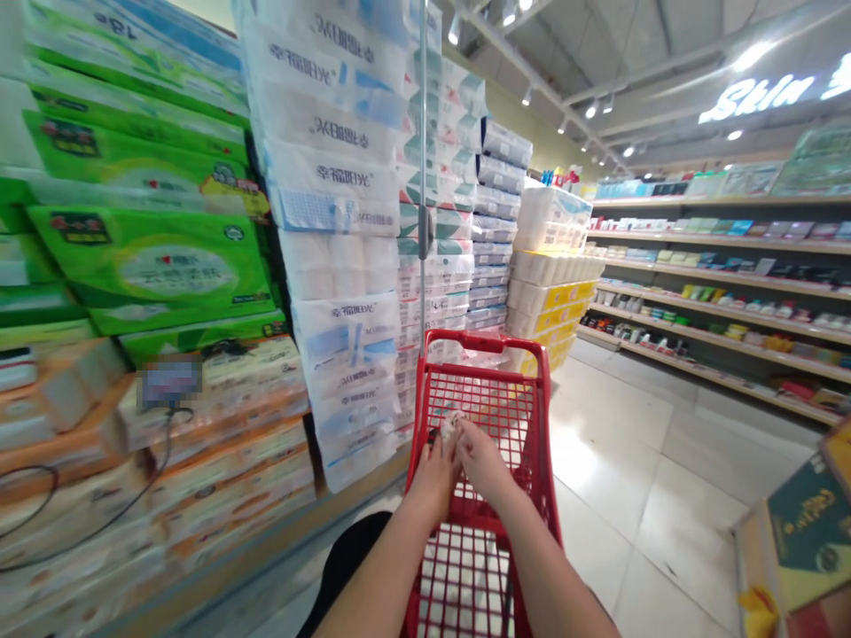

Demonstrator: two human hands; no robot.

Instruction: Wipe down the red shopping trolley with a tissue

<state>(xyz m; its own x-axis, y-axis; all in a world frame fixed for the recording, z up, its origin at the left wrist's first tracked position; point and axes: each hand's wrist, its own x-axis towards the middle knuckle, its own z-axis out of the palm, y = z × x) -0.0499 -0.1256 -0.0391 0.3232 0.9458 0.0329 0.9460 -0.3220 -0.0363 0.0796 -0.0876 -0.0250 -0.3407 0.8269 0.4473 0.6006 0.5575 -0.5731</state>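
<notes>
Both my hands are together over a red shopping cart with a grid of red bars. Between the fingers is a small whitish crumpled thing with dark marks; its kind is too small to make out. My left hand has its fingers closed about the lower left of it, with a small dark patch beside them. Bent fingers of my right hand pinch it from the right. My fingertips partly hide it.
Stacked white paper packs and green tissue packs rise on the left. A phone-like device with a cable lies on orange packs. Stocked shelves line the right, beyond the tiled floor. A display box stands lower right.
</notes>
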